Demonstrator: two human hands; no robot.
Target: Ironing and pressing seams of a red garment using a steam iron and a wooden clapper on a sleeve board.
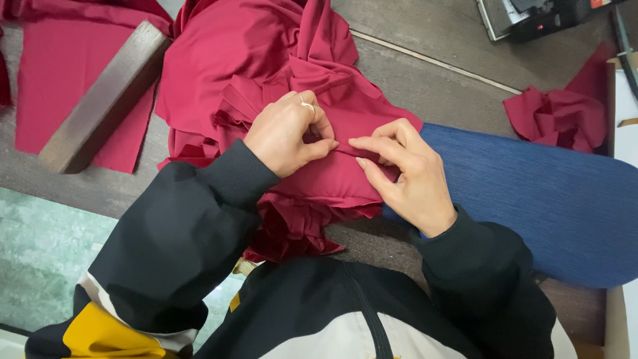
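Wooden table [425,60] carries a blue padded board [531,193] at right. Heaped crimson fabric [246,60] spreads from table centre onto the board's near end — a folded edge lies under both hands. Flat crimson piece [60,73] at far left, weighted by a dark wooden block [103,96]. Crumpled crimson scrap [558,116] at right. Left hand [286,136]: fingers pinched together on the fold. Right hand [405,173]: fingertips pressing and gripping the same fold, just beside the left.

A sewing workshop: cut red fabric pieces [66,73] cover the worktable [452,46].
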